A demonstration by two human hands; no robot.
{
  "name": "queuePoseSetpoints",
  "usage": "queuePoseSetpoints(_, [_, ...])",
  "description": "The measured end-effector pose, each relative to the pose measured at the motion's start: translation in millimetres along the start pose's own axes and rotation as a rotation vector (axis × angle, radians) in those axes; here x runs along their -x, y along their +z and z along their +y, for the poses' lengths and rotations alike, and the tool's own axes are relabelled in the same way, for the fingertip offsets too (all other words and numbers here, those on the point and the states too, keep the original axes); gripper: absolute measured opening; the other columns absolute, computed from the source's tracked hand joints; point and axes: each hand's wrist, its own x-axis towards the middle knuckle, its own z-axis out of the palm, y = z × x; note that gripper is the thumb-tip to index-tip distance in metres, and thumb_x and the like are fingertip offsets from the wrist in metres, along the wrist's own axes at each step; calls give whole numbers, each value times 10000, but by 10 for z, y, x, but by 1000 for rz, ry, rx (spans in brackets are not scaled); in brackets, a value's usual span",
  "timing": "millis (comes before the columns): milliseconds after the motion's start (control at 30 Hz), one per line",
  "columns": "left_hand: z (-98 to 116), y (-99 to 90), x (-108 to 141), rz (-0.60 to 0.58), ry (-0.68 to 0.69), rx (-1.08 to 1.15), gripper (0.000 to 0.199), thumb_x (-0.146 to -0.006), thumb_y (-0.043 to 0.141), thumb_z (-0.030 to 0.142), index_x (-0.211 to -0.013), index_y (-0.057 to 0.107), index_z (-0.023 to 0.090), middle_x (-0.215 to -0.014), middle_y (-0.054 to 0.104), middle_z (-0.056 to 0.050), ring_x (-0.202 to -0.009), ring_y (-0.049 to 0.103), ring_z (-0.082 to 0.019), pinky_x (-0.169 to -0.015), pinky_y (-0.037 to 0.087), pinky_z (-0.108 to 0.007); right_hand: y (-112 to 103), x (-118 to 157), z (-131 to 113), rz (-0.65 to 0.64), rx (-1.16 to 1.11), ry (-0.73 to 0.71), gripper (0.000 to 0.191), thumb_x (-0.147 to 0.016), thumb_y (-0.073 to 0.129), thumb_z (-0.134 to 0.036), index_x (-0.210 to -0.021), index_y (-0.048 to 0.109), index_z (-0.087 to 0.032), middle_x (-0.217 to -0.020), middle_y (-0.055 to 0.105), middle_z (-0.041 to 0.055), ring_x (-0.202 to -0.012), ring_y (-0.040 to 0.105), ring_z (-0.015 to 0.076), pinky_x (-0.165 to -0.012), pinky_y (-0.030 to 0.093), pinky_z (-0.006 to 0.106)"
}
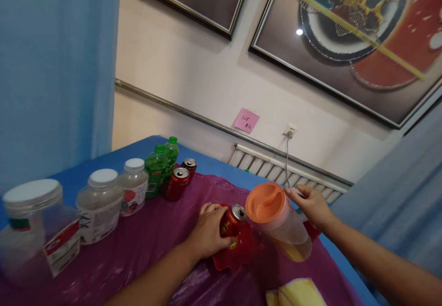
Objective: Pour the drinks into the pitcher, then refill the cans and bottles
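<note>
1. Jars (pixel 100 214), bottles (pixel 155 172) and spare cans (pixel 177 187) line the bench's (pixel 159 255) left; a yellow cloth (pixel 299 294) lies nearest the person.
2. The left hand (pixel 210 232) wraps the red can (pixel 229 223) at a red dish (pixel 243 255), its top up.
3. The right hand (pixel 312 204) grips the pitcher's (pixel 290 239) handle; its long axis leans, lid (pixel 265 202) toward the red can.

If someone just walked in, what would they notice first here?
Probably the bright orange lid on the pitcher, held by the right hand. Just left of it, the left hand grips a red can at a red dish. A big framed picture hangs top right.
</note>
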Motion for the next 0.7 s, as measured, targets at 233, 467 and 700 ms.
queuePoseSetpoints(233, [8, -9, -1, -6, -7, -1, 675, -567, 870, 364, -1188, 645, 223, -1185, 683, -75, -1174, 563, -317, -1117, 303, -461, -2, 1, -1, 1, 29, -12, 563, -771, 673, -649, -550, 347, -246, -521, 287, -67, -506, 272, 98, -433, 228, 234])
queuePoseSetpoints(467, [19, -15, -4, -3, -19, -3, 674, -561, 873, 357, -1181, 640, 232, -1180, 678, -69, -1169, 563, -319, -1121, 299, -468, -6, -9, 21, 6, 18, 10, 560, -763, 681, -651, -568, 346, -247, -549, 278, -66, -527, 274, 100, -448, 228, 236])
queuePoseSetpoints(700, [19, -17, -13, 0, -10, 4, 670, -562, 876, 357, -1179, 643, 233, -1176, 683, -63, -1172, 564, -314, -1127, 290, -466, -16, -12, -27, 13, 34, 1, 559, -763, 676, -632, -566, 316, -252, -564, 244, -70, -526, 241, 95, -452, 215, 239])
